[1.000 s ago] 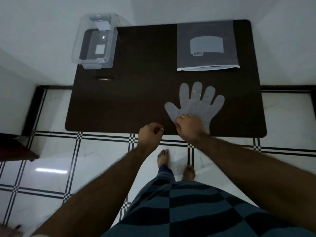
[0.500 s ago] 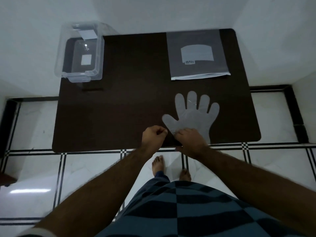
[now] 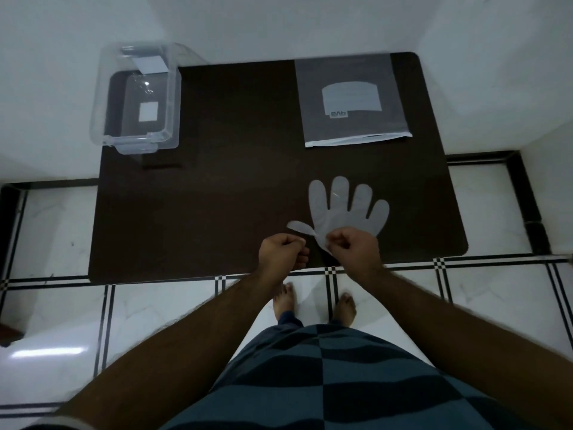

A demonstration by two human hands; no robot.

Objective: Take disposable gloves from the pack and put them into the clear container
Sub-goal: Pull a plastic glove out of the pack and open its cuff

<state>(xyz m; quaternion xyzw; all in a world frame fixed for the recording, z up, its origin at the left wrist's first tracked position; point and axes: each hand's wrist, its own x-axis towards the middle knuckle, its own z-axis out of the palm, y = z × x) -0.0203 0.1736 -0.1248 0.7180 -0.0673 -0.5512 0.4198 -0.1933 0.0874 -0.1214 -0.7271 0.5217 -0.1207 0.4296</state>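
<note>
Two hands work at the near edge of the table point(image 3: 217, 197). On the right hand point(image 3: 355, 252) the fingers point(image 3: 336, 243) are curled together, pinching the wrist end of a glove point(image 3: 347, 212), and the knuckles cover that end. The glove lies flat on the dark top just beyond this hand, its four long fingers spread and pointing away from the person, while its thumb point(image 3: 299, 227) sticks out to the left. On the left hand point(image 3: 283, 252) the fingers point(image 3: 299, 243) are closed into a loose fist just under the tip of that thumb; whether they actually hold any film cannot be told, since the gap between them and the glove is too small to read. Both hands sit close together, nearly side by side, with a narrow dark strip of table between them. Farther out, at the far right of the table, the pack point(image 3: 353, 100) lies flat, its open end with a pale edge facing the glove and well apart from it. At the far left corner stands the clear container point(image 3: 136, 97), open at the top, overhanging the table's edge slightly, with a white label showing through its base. Below the table, bare feet stand on a white tiled floor point(image 3: 170, 305) with dark lines.
</note>
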